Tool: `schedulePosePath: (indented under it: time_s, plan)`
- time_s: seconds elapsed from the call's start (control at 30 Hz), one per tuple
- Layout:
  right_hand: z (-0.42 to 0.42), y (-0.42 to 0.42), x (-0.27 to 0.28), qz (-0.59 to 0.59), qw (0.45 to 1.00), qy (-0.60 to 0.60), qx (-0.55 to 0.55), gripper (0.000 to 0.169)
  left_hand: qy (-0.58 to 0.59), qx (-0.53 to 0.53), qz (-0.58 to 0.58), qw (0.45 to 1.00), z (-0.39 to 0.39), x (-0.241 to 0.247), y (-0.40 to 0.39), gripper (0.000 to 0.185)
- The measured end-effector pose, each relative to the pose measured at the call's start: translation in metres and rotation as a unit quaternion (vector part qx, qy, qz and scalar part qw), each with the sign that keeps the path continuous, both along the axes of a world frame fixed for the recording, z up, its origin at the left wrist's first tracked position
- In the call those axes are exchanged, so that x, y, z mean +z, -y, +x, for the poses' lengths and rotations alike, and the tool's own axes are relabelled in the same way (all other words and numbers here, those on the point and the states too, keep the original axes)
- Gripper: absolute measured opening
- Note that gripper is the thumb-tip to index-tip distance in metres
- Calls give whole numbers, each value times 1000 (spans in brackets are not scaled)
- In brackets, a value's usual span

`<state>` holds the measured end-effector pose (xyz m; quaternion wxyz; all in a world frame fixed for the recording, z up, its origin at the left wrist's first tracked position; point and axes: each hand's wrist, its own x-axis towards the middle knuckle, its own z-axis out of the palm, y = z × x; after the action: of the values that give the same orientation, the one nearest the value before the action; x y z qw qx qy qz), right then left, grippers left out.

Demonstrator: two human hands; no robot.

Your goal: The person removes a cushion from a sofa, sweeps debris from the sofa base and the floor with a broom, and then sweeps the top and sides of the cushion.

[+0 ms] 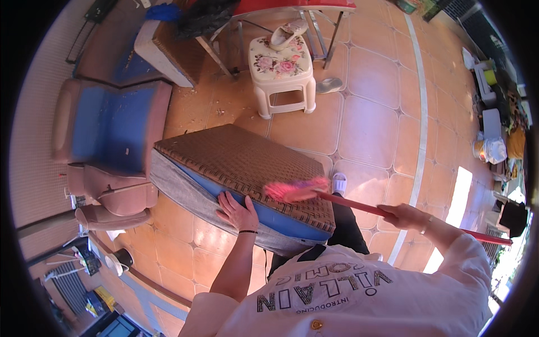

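A thick sofa cushion (236,168) is tilted up in front of me, with brown woven matting on its upper face, a blue side strip and loose grey fabric (181,185) along the near side. My left hand (238,212) lies flat against the grey and blue near side, fingers spread. In my right hand (400,215) is the red handle (353,204) of a broom or brush. Its pink bristle head (294,189), a little blurred, is over the matting near the cushion's right end.
A mauve and blue sofa (113,126) stands at left, with another woven-faced cushion (168,50) behind it. A floral plastic stool (281,63) carries a shoe. Another shoe (329,85) and scattered debris (220,111) lie on the tiles. A red-topped table (294,4) is beyond.
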<state>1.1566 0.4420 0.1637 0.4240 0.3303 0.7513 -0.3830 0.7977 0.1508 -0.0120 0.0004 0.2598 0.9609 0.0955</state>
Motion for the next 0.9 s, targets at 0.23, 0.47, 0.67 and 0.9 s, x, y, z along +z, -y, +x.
schedulePosePath:
  time_s: [0.23,0.47,0.67,0.9]
  plan:
    - [-281,-26,-126,-103,953,-282,42,39,38,142,-21,989,25,7,-36,59]
    - [-202,-67,-156,-81,936,-338,-47,36,47,217,-3,975,39,11,-41,56]
    - [-91,-27,-179,-7,958,-288,6,53,13,213,17,977,46,10,-69,54]
    - [-163,-74,-106,-92,959,-250,-96,50,0,220,10,975,41,15,-67,54]
